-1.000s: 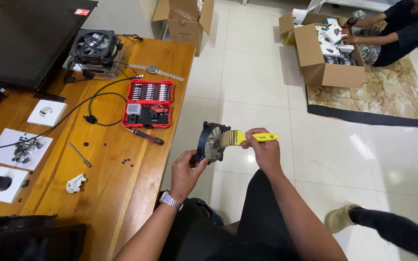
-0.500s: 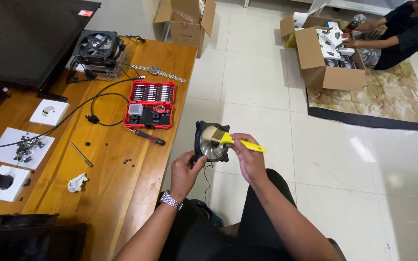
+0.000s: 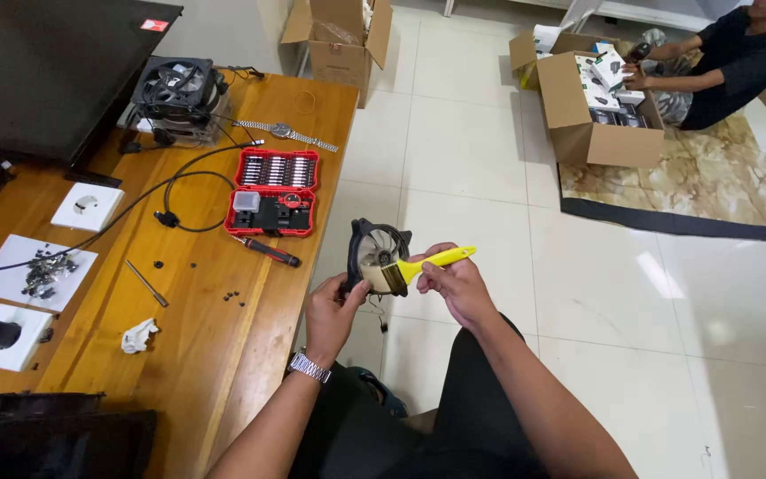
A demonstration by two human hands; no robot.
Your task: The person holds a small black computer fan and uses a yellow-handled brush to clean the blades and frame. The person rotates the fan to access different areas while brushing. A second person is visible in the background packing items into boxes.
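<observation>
Right hand grip: the right hand [image 3: 454, 282] is closed around the yellow handle of a paintbrush [image 3: 418, 265], fingers wrapped on it.
Left hand grip: the left hand [image 3: 333, 310] is clamped on the lower edge of a black computer fan [image 3: 378, 257], thumb on its frame.
Brush direction: its long axis runs nearly level, handle end up to the right, bristles pointing left and resting on the fan's face.
Fan position: held in the air over the tiled floor, just off the edge of the wooden table [image 3: 223, 355], standing on edge with its face turned toward the camera.
Red case: an open red bit case [image 3: 274, 192] lies on the table with rows of bits in its lid half and dark parts in the other half; a red-handled screwdriver [image 3: 266, 252] lies just beside it.
Boxes: an open cardboard box [image 3: 591, 106] on the floor holds small packaged items; a seated person reaches into it.
Second box: another open cardboard box [image 3: 339, 40] stands beyond the table end; contents unclear.
</observation>
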